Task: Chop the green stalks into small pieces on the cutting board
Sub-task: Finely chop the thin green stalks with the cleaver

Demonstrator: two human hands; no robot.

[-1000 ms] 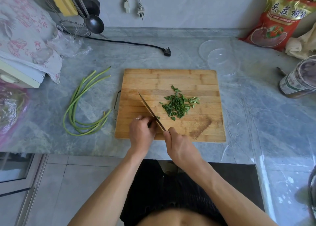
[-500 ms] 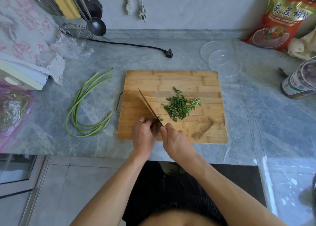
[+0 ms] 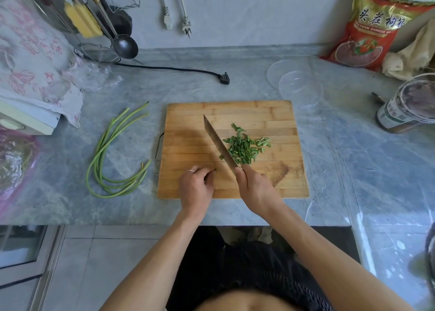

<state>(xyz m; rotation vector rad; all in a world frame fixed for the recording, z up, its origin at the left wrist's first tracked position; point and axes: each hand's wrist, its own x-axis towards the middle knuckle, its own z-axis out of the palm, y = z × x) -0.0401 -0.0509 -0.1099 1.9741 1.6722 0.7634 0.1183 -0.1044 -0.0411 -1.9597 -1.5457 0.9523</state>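
Chopped pieces (image 3: 244, 149) lie on the board (image 3: 270, 113) — whole stalks (image 3: 101, 155) left of it.

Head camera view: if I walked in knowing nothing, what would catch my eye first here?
Probably the knife, gripped by the right hand and slanting across the wooden cutting board at the counter's middle, with a heap of chopped green pieces just right of the blade. The left hand rests curled on the board's near edge, and a bundle of long green stalks curves on the counter to the board's left.
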